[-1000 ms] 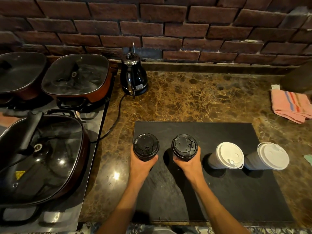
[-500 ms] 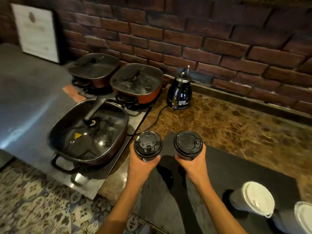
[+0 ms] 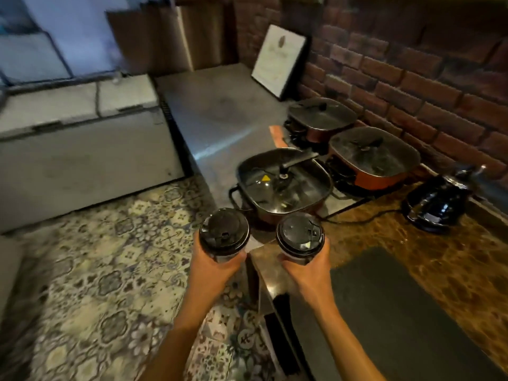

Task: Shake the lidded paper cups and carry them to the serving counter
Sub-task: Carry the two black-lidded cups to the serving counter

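Black-lidded cups ride upright, side by side but apart — the left cup [image 3: 224, 234] clamped in the left hand [image 3: 213, 266], the right cup [image 3: 300, 237] in the right hand [image 3: 309, 270], likely kept level against spills. Desk [image 3: 428, 259] edge lies under the right hand; tiled floor [image 3: 110, 270] offers open room leftward.

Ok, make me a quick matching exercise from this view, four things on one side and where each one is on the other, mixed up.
Things:
1. left hand
2. kettle
3. framed certificate
4. dark mat

Places:
A. leaning on the brick wall
B. flat on the marble counter, lower right
C. over the tiled floor, holding a black-lidded cup
D. on the counter right of the pans

Pairs: 1-C, 2-D, 3-A, 4-B
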